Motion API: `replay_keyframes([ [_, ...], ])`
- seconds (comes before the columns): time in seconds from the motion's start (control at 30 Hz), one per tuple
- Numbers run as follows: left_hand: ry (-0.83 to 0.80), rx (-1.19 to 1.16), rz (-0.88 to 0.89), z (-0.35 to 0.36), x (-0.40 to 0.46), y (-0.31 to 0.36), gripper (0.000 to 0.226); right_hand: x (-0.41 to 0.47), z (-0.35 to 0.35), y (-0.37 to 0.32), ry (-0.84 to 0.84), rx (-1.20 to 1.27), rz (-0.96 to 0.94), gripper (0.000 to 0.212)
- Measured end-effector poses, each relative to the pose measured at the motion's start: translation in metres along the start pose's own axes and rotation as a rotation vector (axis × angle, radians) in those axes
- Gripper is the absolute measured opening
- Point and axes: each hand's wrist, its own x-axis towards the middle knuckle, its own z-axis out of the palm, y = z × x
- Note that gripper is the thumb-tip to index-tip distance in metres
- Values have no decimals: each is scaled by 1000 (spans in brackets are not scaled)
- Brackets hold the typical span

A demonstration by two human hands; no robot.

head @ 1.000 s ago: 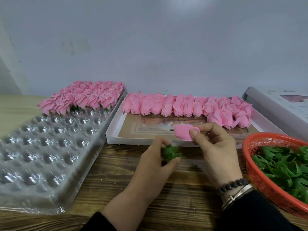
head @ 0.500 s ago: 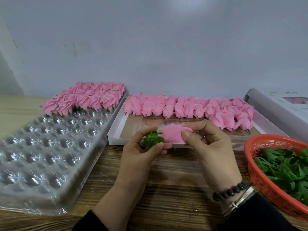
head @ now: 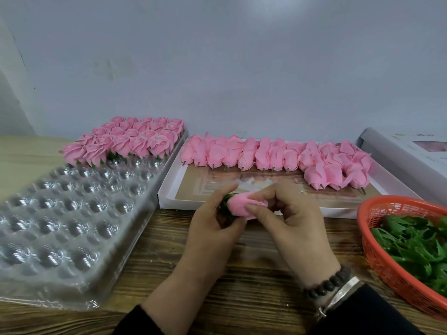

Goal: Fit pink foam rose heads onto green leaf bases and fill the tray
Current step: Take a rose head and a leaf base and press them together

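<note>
A pink foam rose head (head: 242, 204) lies sideways between both hands above the wooden table, its stem end pressed into a green leaf base (head: 227, 206). My left hand (head: 212, 228) pinches the leaf base from the left. My right hand (head: 287, 213) grips the rose head with thumb and fingers. The clear plastic tray (head: 72, 228) at the left has several finished roses (head: 128, 141) in its far rows; its near cups hold nothing.
A white box lid (head: 169, 192) behind my hands holds a row of loose rose heads (head: 278, 153). A red basket (head: 379, 252) of green leaf bases (head: 416, 245) stands at the right. A white box (head: 401, 153) is at the far right.
My hands came together and the rose head was pushed into the leaf base, which were apart before. Both hands sit slightly nearer the white lid.
</note>
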Motion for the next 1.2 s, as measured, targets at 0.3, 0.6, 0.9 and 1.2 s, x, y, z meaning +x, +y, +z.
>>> replay_keyframes([
  [0.3,-23,-37,-48,1,-1,-5,60,1,1,0,4,-146,-66,24],
  [0.6,-77,81,-2,7,-8,-2,77,-3,0,-2,-36,-265,-161,13],
  [0.9,-45,504,56,-2,-3,-9,67,1,-6,-1,-35,-106,9,21],
  [1.2,-49,558,34,-1,-4,-3,11,0,2,-13,-323,-154,-55,8],
])
